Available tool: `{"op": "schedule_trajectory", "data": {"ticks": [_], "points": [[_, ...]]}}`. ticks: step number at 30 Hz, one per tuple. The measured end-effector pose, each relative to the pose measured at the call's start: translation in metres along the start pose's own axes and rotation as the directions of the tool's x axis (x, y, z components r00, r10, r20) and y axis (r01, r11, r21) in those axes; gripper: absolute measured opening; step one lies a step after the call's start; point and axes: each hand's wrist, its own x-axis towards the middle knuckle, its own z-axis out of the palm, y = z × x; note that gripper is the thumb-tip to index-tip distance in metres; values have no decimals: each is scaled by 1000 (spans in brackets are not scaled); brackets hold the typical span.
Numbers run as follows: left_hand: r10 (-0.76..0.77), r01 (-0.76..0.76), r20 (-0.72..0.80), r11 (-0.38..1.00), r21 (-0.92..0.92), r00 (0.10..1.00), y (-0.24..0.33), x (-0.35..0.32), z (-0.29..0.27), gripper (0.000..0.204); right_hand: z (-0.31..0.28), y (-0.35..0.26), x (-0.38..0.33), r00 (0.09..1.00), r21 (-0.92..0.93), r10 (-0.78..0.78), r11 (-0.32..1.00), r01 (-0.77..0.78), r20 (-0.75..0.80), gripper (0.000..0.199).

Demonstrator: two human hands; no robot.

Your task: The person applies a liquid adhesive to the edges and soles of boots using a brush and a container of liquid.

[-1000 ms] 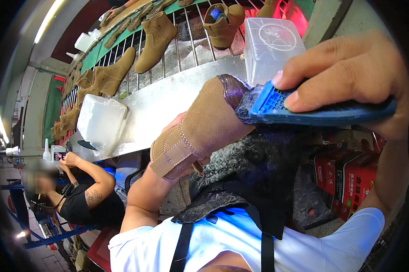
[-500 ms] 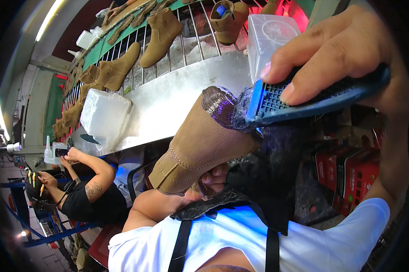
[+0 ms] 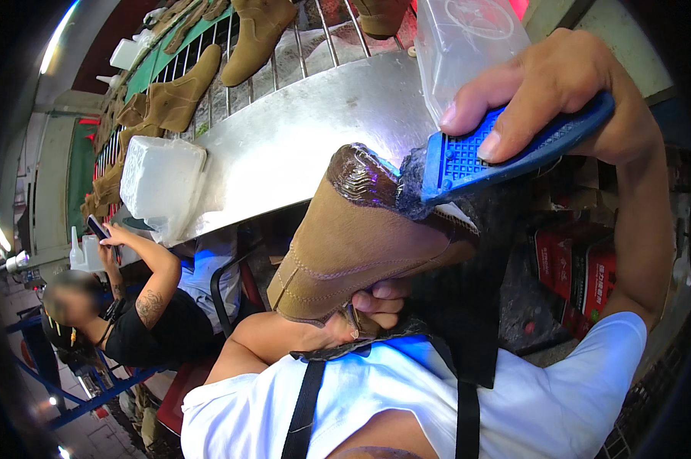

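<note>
Metal tabletop [image 3: 269,149] behind, left hand [image 3: 374,307] grips boot [image 3: 365,241] (axis slanting, dark end [image 3: 358,177] upward), right hand [image 3: 563,96] clasps brush [image 3: 528,158].

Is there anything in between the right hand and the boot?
Yes, the blue brush. The right hand grips it, and its dark bristles meet the shiny dark patch on the boot. Nothing visible comes between the boot and the left hand.
</note>
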Motion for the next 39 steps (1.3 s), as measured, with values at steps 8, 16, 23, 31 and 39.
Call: {"op": "schedule_trajectory", "data": {"ticks": [8,16,23,31,39], "points": [[13,-13,8,1000,18,1000,2,2,1,50,3,19,-12,1000,63,-23,998,23,-9,13],[114,-98,-91,981,171,989,-8,-3,12,53,17,28,-29,996,223,46,974,-28,-77,16],[422,-288,-167,810,510,891,0,1,34,56,52,55,-75,889,604,236,795,54,-391,32],[649,-374,-98,547,749,755,33,7,52,59,161,24,-23,536,133,153,988,-76,-830,30],[726,-384,-22,389,837,687,48,5,67,63,122,89,-17,364,537,465,835,124,-807,16]]}}
